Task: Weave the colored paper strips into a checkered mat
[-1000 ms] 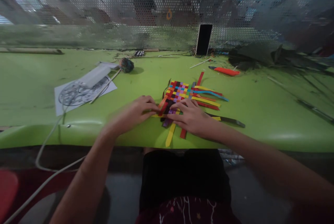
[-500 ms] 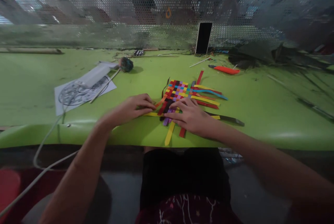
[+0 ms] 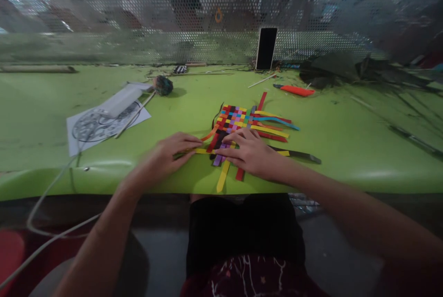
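Note:
A mat woven from coloured paper strips (image 3: 238, 119) lies on the green table (image 3: 346, 140), loose strip ends sticking out on all sides. My left hand (image 3: 171, 151) is at the mat's near left corner, fingers pinched on the end of a yellow strip (image 3: 202, 151) that runs across under the mat's near edge. My right hand (image 3: 254, 154) rests flat on the mat's near edge, fingers spread and pressing the strips down. A yellow strip end (image 3: 223, 177) and a red strip end (image 3: 240, 174) poke out toward me.
A printed sheet (image 3: 104, 121) with a white cable (image 3: 51, 181) lies at left, a thin stick across it. A dark ball (image 3: 162, 85), a phone (image 3: 266, 48) leaning on the perforated screen, an orange cutter (image 3: 296, 90) and dark leaves (image 3: 332, 73) are farther back. A dark tool (image 3: 301, 155) lies right of my hand.
My left hand has slid left along the table, drawing the yellow strip out from the mat's near edge. My right hand has stayed pressed on the mat.

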A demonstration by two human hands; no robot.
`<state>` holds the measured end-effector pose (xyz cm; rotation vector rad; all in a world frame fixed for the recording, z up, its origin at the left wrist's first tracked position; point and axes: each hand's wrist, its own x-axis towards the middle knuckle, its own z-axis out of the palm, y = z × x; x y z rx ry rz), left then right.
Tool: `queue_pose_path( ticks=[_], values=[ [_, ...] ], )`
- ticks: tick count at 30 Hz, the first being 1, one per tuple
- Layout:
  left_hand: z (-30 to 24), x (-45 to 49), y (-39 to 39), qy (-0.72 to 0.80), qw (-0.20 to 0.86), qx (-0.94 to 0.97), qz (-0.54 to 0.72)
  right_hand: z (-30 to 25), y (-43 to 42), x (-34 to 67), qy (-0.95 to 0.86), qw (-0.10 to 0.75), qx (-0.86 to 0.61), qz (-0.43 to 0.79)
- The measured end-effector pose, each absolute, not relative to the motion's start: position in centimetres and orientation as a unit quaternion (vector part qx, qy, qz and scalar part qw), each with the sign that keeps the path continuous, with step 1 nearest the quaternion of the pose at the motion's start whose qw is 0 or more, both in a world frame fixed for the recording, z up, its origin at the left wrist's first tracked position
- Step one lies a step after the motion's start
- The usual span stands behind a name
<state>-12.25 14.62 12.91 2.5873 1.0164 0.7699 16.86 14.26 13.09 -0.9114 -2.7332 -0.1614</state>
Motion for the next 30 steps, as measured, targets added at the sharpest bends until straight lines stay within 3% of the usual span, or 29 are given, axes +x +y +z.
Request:
queue_pose_path(
  ticks=[7, 14, 20, 30],
  values=[
    [12.8, -10.7, 15.4, 0.367, 0.138, 0.849, 0.355, 13.2, 14.1, 16.8, -0.938, 0.122, -0.321, -0.056],
    [13.4, -10.5, 15.6, 0.361, 0.102, 0.871, 0.318, 12.9, 14.2, 16.8, -0.936, 0.122, -0.321, -0.073],
    [13.0, -10.9, 15.4, 0.321, 0.109, 0.921, 0.192, 12.7, 14.2, 16.8, -0.935, 0.155, -0.313, -0.059],
    [13.9, -10.3, 16.7, 0.279, 0.128, 0.927, 0.217, 13.2, 14.0, 16.9, -0.933, 0.142, -0.326, -0.047]
  ],
)
